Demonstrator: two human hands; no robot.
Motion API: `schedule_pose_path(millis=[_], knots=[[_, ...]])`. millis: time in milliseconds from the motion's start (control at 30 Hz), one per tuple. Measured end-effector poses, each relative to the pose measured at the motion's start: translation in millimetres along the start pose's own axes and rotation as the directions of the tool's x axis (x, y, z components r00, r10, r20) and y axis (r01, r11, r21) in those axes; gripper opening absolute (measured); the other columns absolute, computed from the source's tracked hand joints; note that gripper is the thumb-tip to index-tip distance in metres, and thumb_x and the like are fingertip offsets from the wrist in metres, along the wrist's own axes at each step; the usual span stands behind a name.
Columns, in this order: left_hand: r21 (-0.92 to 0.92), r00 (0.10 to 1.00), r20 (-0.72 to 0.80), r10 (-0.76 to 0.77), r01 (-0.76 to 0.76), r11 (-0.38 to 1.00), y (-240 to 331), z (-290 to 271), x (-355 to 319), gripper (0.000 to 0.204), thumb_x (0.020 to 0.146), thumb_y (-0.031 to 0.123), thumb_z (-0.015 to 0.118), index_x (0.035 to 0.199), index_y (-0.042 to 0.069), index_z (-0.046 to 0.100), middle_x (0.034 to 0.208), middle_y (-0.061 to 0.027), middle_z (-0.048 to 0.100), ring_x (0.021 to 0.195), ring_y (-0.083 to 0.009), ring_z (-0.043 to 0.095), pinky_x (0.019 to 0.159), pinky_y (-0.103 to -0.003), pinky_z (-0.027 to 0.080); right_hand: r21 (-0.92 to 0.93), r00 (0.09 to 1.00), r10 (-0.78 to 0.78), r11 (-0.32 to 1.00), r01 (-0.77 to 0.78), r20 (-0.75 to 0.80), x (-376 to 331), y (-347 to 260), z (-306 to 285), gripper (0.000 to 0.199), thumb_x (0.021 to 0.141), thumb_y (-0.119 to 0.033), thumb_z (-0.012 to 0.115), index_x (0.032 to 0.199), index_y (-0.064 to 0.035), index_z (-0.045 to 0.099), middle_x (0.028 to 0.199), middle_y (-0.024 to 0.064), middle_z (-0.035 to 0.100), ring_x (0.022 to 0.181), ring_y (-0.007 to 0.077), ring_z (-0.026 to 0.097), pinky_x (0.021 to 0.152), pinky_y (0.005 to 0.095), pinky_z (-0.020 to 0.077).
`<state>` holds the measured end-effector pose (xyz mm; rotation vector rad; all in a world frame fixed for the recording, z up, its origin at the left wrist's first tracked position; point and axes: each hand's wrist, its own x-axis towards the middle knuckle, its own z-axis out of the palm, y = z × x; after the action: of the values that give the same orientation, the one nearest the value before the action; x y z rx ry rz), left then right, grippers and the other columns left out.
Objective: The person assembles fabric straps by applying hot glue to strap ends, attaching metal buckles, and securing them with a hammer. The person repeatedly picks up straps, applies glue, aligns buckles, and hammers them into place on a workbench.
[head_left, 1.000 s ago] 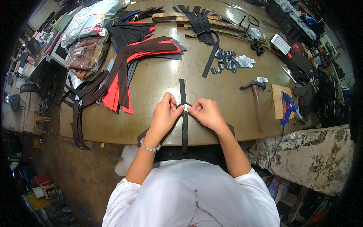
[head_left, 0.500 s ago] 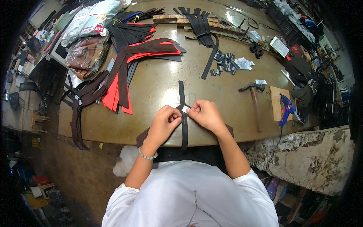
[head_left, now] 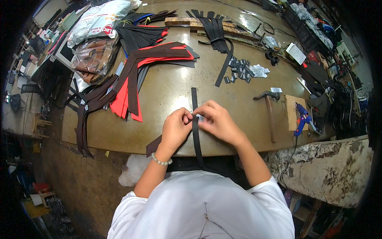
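Observation:
Both my hands meet over a narrow black strap (head_left: pixel 195 137) that runs lengthwise toward my body at the table's near edge. My left hand (head_left: pixel 176 127) is closed, its fingers curled in a pinch at the strap's left side, over a dark brown stitched band (head_left: pixel 153 146) whose end shows beside the wrist. My right hand (head_left: pixel 218 122) bends over the strap from the right, index fingertip on it, slightly blurred. A small white label (head_left: pixel 200 118) shows under the right fingers, partly hidden. The hands cover where band and strap meet.
A hammer (head_left: pixel 270 115) and a blue glue gun (head_left: pixel 303 118) on cardboard lie at right. Ahead are small dark tabs (head_left: pixel 240 69), white labels (head_left: pixel 259 71) and black straps (head_left: pixel 215 30). Brown and red V-shaped pieces (head_left: pixel 133 75) and wrapped bags (head_left: pixel 95 24) fill the left.
My right fingers have moved from pressing on the label to reaching over the strap. The label now sits right of the strap, more covered, and the strap's near end has shifted right.

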<state>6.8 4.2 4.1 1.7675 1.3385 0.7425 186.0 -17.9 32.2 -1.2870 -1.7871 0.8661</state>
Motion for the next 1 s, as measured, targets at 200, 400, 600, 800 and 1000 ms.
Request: schedule_pose_path(millis=[200,400,600,800,1000], knots=[[0.109,0.995,-0.033,0.095,-0.091,0.99,1,2,-7,0.015,0.079,0.014,0.074,0.087,0.006,0.064,0.078,-0.0081,0.06,0.071,-0.0243,0.06,0.064,-0.036,0.049,0.145,0.976,0.211,0.966,-0.216,0.051,48,36,1,0.02,0.083,0.009,0.06,0.1,0.0029,0.07,0.095,0.0111,0.064,0.064,0.0152,0.067,0.055,0.0266,0.0556],[0.27,0.988,0.036,0.153,-0.157,0.95,5,1,-15,0.033,0.088,0.024,0.069,0.12,0.015,0.068,0.084,-0.0089,0.056,0.078,-0.0265,0.06,0.07,-0.038,0.049,-0.022,0.933,0.31,0.95,-0.311,0.181,68,56,-1,0.017,0.084,0.004,0.06,0.096,0.0009,0.072,0.079,0.0073,0.068,0.058,0.0126,0.065,0.05,0.0281,0.0509],[0.309,0.974,0.021,0.228,-0.223,0.925,0,-8,-20,0.031,0.091,0.023,0.065,0.12,0.012,0.068,0.084,-0.0091,0.056,0.081,-0.0263,0.058,0.072,-0.038,0.049,0.256,0.901,0.188,0.962,-0.089,-0.392,77,46,6,0.03,0.093,0.001,0.049,0.12,0.0013,0.062,0.096,0.0135,0.069,0.081,0.0165,0.069,0.072,0.0308,0.0539],[0.336,0.966,0.046,0.253,-0.253,0.907,-6,-19,-22,0.033,0.092,0.021,0.063,0.123,0.011,0.066,0.084,-0.0107,0.055,0.081,-0.0278,0.058,0.073,-0.039,0.049,-0.439,0.94,-0.332,0.836,0.33,0.076,-31,21,19,0.044,0.078,0.005,0.054,0.122,0.0007,0.06,0.12,0.014,0.061,0.1,0.0311,0.058,0.09,0.0403,0.0486],[0.426,0.95,0.045,0.308,-0.297,0.855,-6,-14,-23,0.035,0.092,0.019,0.063,0.126,0.01,0.063,0.087,-0.012,0.055,0.082,-0.0291,0.058,0.073,-0.04,0.049,-0.57,0.939,-0.326,0.754,0.328,0.109,-46,21,34,0.047,0.074,0.001,0.057,0.12,0.0,0.062,0.126,0.0097,0.059,0.105,0.0292,0.054,0.091,0.0389,0.0469]])
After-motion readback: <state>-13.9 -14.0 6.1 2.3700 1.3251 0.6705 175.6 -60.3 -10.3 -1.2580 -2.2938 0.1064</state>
